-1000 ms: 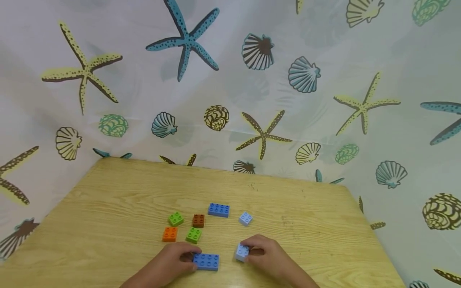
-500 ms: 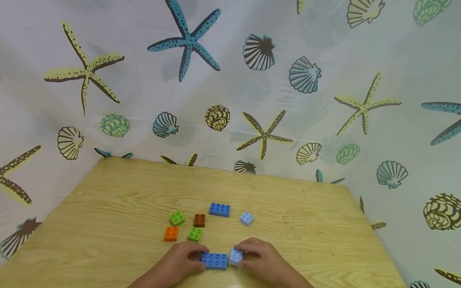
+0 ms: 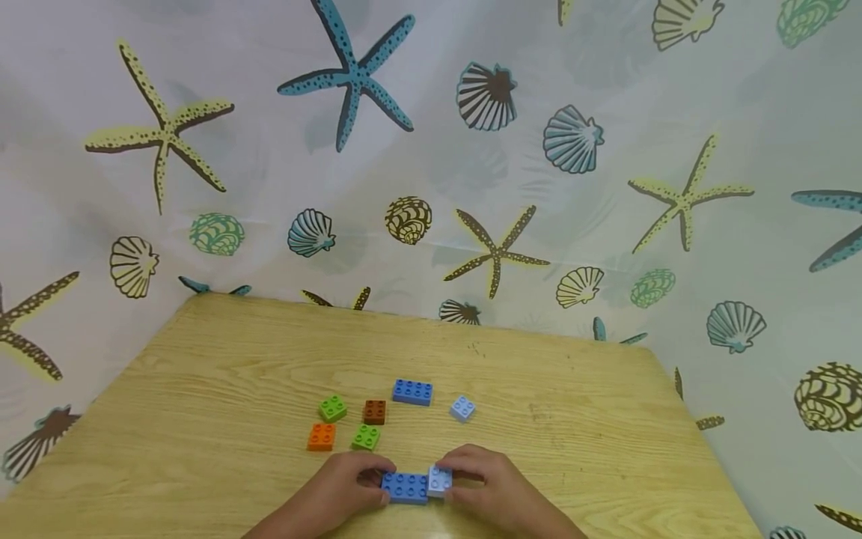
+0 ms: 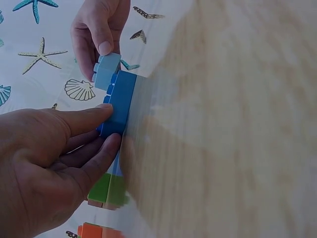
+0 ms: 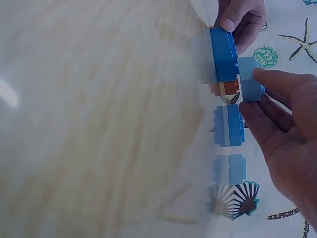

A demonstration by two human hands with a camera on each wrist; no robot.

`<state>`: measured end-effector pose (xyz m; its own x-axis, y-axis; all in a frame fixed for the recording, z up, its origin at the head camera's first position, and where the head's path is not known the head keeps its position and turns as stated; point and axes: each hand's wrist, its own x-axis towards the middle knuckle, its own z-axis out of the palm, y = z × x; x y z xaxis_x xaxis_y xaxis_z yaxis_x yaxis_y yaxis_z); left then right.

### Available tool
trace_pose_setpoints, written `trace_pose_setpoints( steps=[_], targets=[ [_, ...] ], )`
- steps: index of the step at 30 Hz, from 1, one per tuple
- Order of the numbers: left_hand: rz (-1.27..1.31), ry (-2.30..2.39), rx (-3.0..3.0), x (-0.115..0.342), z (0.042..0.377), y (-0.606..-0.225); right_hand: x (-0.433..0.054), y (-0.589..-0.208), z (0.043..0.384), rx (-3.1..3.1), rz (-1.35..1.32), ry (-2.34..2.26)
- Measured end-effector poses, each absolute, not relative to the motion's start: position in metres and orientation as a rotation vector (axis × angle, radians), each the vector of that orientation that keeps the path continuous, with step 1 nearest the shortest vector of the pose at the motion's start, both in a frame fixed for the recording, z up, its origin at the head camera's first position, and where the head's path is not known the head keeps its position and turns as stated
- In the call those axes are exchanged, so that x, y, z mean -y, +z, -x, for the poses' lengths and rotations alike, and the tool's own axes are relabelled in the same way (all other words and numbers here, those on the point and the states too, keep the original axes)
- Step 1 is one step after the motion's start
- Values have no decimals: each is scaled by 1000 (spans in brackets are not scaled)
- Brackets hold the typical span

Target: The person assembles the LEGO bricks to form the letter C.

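My left hand (image 3: 340, 483) pinches the left end of a blue eight-stud toy building brick (image 3: 405, 487) between thumb and fingers. A light blue four-stud brick (image 3: 439, 481) is held in my right hand (image 3: 488, 483), thumb on its near side and fingers on its far side. In the head view the light blue brick meets the right end of the blue one. Seen from the right wrist, the light blue brick (image 5: 250, 79) sits higher off the table, right at the studs of the blue brick's (image 5: 224, 54) end. Both bricks have their studs facing up.
Beyond my hands on the wooden table (image 3: 572, 412) lie two green bricks (image 3: 332, 408), an orange brick (image 3: 322, 436), a brown brick (image 3: 375, 411), another blue eight-stud brick (image 3: 413, 391) and another light blue brick (image 3: 462, 408). A shell-patterned cloth (image 3: 431, 165) hangs behind the table.
The left hand has slid the blue brick to the right. The right hand has brought the light blue brick left and turned it square, so the gap between the two bricks has closed.
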<state>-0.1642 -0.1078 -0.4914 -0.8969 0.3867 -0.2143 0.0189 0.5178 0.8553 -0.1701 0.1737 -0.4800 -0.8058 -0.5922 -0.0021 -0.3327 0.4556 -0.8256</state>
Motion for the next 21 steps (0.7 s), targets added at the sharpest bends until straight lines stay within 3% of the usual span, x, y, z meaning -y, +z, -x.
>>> trace_pose_setpoints(
  steps=[21],
  targets=[
    [-354,1332,-2397,106,164,-490,-166,-476,173,-2426,960,-1174]
  ],
)
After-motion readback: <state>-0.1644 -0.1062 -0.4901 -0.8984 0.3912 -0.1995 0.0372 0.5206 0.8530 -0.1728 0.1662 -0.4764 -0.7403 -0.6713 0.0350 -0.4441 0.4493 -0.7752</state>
